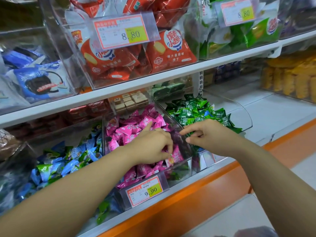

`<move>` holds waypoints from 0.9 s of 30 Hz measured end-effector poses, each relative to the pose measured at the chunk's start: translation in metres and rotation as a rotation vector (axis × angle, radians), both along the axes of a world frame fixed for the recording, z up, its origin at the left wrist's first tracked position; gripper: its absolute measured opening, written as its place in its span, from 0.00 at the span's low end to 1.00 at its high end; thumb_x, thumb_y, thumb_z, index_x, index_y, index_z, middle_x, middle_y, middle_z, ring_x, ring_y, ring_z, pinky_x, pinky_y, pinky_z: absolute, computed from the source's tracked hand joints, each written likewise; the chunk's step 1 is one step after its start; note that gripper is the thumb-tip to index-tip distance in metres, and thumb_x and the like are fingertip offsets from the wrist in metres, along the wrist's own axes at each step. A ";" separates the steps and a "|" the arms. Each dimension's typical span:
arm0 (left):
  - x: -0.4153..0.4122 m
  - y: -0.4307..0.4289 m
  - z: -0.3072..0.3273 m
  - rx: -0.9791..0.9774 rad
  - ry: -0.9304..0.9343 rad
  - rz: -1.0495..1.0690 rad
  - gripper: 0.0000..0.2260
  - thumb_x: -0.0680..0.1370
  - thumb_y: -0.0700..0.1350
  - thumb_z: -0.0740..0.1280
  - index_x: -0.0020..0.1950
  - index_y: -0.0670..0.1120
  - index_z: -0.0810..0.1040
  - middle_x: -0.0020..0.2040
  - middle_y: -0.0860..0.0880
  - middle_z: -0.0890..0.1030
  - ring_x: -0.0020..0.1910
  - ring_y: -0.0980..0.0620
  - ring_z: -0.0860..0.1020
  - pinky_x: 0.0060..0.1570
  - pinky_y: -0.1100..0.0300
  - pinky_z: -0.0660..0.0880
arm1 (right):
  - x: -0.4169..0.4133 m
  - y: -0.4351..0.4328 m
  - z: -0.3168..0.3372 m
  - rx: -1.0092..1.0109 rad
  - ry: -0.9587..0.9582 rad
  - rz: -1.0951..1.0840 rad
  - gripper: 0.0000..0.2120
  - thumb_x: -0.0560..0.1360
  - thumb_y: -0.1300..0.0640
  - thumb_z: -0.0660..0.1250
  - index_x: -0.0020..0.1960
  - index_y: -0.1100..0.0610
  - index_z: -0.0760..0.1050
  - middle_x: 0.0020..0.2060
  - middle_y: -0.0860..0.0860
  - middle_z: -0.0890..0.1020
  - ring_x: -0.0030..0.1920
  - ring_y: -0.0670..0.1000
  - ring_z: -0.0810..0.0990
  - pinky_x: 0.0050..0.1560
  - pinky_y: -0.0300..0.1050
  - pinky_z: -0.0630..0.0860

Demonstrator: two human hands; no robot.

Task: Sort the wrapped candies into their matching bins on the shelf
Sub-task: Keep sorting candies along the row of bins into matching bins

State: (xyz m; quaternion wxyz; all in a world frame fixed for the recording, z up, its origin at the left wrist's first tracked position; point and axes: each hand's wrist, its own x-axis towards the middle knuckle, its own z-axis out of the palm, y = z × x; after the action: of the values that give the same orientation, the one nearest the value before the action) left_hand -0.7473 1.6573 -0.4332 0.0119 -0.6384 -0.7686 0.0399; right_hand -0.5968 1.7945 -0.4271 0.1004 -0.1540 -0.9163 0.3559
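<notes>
Three clear bins stand side by side on the lower shelf. The middle bin (187, 164) holds pink wrapped candies (130, 130). The right bin (246, 117) holds green candies (191, 111). The left bin (25, 151) holds blue candies mixed with green ones (71, 161). My left hand (152, 145) reaches into the pink bin, index finger pointing up, thumb and fingers pinching a pink candy (175, 155) near the front. My right hand (208, 134) hovers over the wall between the pink and green bins, fingers curled; whether it holds anything is not visible.
A price tag (145, 190) reading 9.90 hangs on the pink bin's front. Above, the upper shelf (171, 74) carries bins of red, green and blue snack packs. An orange ledge (188, 202) runs along the shelf's front. To the right the shelf floor is bare white.
</notes>
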 end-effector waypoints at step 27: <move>0.018 0.006 -0.007 -0.198 0.171 0.001 0.21 0.77 0.53 0.65 0.70 0.55 0.71 0.61 0.50 0.73 0.66 0.48 0.66 0.69 0.33 0.34 | -0.002 0.000 0.001 -0.005 0.019 -0.001 0.11 0.76 0.55 0.67 0.58 0.47 0.79 0.51 0.50 0.83 0.51 0.45 0.80 0.57 0.44 0.76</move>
State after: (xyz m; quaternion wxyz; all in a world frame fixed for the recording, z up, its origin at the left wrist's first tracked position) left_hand -0.7291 1.6634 -0.4404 0.0146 -0.6305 -0.7573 0.1699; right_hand -0.5986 1.7942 -0.4262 0.1089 -0.1511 -0.9143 0.3597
